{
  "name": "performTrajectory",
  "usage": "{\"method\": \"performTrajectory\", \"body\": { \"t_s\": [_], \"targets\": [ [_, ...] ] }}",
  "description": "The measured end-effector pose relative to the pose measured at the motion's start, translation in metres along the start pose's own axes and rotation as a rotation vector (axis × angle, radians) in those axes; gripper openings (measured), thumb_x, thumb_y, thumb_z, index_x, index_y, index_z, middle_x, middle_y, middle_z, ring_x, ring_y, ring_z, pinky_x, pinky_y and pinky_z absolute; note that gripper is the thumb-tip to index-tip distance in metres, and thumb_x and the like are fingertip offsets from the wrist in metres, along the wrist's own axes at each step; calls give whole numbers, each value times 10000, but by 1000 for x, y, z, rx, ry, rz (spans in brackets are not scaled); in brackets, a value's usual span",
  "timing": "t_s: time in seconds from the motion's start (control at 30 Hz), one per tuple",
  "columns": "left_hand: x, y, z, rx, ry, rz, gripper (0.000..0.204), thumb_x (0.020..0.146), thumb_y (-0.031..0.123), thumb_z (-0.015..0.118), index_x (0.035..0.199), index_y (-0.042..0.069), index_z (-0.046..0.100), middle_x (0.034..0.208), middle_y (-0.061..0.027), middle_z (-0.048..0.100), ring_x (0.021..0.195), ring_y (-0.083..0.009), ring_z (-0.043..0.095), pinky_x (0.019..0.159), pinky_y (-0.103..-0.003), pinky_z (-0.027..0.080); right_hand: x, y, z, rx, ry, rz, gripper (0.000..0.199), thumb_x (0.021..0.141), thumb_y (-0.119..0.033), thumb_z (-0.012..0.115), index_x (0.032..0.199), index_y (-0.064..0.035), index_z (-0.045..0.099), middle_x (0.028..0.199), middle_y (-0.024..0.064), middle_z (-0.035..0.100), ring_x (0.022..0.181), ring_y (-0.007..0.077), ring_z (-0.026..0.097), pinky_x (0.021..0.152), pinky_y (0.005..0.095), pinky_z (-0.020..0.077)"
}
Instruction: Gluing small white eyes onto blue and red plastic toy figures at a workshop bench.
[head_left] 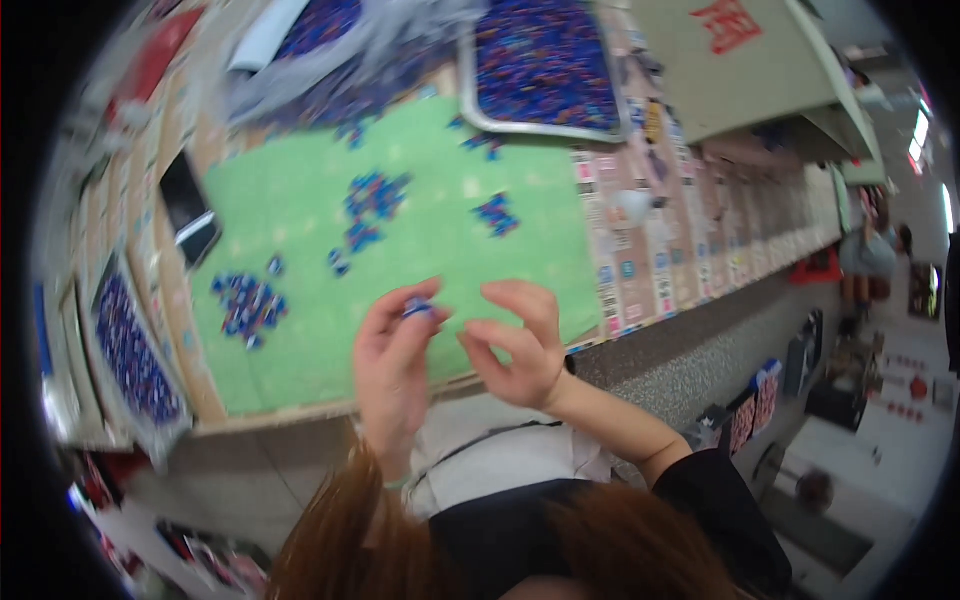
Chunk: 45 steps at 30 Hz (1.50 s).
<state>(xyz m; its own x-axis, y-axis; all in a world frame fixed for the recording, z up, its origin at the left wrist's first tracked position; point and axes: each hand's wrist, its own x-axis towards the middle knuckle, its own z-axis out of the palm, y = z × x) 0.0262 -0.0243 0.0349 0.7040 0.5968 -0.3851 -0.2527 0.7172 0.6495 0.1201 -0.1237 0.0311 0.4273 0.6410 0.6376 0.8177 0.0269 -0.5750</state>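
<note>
Blue piece: a tiny blue part (pixel 417 307) sits pinched between the thumb and fingertips of the left hand (pixel 392 360), raised just above the near edge of the mat, seemingly so both hands can work on it close to the eyes.
Left hand: closed in a fine pinch on the blue part, wrist rising from the lower edge of the view.
Right hand: the right hand (pixel 515 340) hovers just beside the left, fingers curled and loosely parted, gripping nothing that I can make out; it looks poised to meet the pinched part.
Green mat: a green mat (pixel 300 340) covers the table (pixel 640 350) in front of the hands, probably a soft base that keeps small parts from rolling or bouncing away.
Loose heaps: small piles of blue parts lie on the mat, one to the near left (pixel 246 303), one in the middle (pixel 370 205), one farther right (pixel 496 213), all within reach and apart from each other.
Phone: a dark phone (pixel 188 207) lies off the mat's left edge, clear of the parts.
Trays: a metal tray (pixel 540 65) full of blue parts stands at the far edge, another tray (pixel 135 355) at the left; they appear to serve as bulk stock.
Far right: the floor and other furniture are blurred.
</note>
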Motion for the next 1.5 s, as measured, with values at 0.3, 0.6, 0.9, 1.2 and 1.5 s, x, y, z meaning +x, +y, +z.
{"method": "performTrajectory", "body": {
  "t_s": [0.3, 0.6, 0.9, 1.2, 1.5],
  "targets": [
    [5, 8, -31, -42, -19, -46, 348, 773, -45, 492, 1113, -4, 424, 975, -96, 495, 818, -119, 469, 745, -222, 407, 28, 132, -133, -140, 298, 595, 146, 755, -3, 526, 899, 20, 545, 784, 51, 562, 760, 121, 530, 677, 228, 415],
    [-1, -2, -12, -100, -52, -128, 277, 813, -6, 469, 1089, -26, 448, 981, -138, 524, 753, -115, 512, 660, -200, 436, 51, 214, -136, -514, -355, 668, 262, 723, -210, 555, 882, -4, 576, 802, 163, 588, 733, 290, 567, 659, 349, 436],
    [4, -7, -5, -51, -62, -133, 292, 809, -13, 468, 1100, -27, 436, 1045, -135, 506, 804, -141, 538, 733, -233, 451, 18, 192, -168, -292, 172, 721, 220, 799, -196, 519, 923, -16, 541, 719, 38, 566, 664, 123, 563, 575, 232, 423],
    [-1, -5, 23, 173, -123, 44, 325, 787, -37, 478, 1108, -20, 433, 1128, -150, 473, 896, -177, 541, 788, -267, 438, 19, 17, -115, 241, -143, 641, 296, 837, -59, 434, 1127, -1, 424, 711, -4, 485, 555, 18, 397, 502, 146, 344],
    [-11, 1, 15, 189, -116, 111, 330, 745, -76, 501, 1069, -35, 450, 1080, -138, 495, 898, -163, 523, 804, -272, 420, 16, -17, -51, 210, -406, 416, 365, 756, 49, 484, 1117, -1, 468, 758, 109, 545, 582, 148, 507, 550, 252, 417]
  ]
}}
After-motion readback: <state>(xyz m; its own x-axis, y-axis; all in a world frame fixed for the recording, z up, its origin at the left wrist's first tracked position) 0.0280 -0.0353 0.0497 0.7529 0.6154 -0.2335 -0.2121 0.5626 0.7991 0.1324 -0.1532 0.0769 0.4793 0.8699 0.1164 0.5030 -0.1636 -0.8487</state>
